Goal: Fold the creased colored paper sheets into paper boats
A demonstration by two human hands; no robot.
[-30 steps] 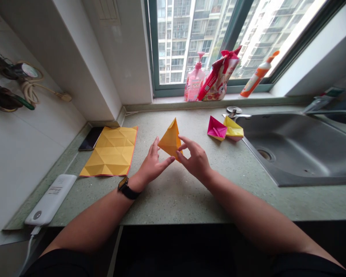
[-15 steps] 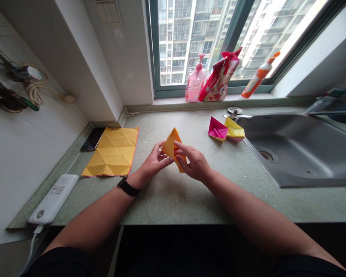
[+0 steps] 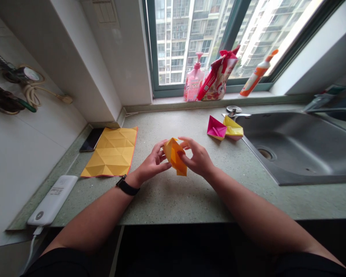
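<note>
Between my hands, above the speckled green countertop (image 3: pixel 175 204), I hold a folded orange-yellow origami piece (image 3: pixel 174 157). My left hand (image 3: pixel 152 161) grips its left side, and my right hand (image 3: pixel 197 157) pinches its upper right side. My fingers hide part of the paper. To the left lies a creased yellow origami sheet (image 3: pixel 109 152) with a red edge, flat on the counter. A pink paper boat (image 3: pixel 216 128) and a yellow paper boat (image 3: pixel 233 129) sit side by side to the right.
A black phone (image 3: pixel 91 139) lies beside the sheet, and a white power bank (image 3: pixel 52 200) with a cable sits near the front left. A steel sink (image 3: pixel 291 148) fills the right. A pink soap bottle (image 3: pixel 193 83), a red-and-white bag (image 3: pixel 217 75) and an orange-capped bottle (image 3: pixel 255 74) stand on the windowsill.
The folded paper has come down and tilted, its point no longer standing up. Both hands have closed around it and turned it, and its folds have spread slightly.
</note>
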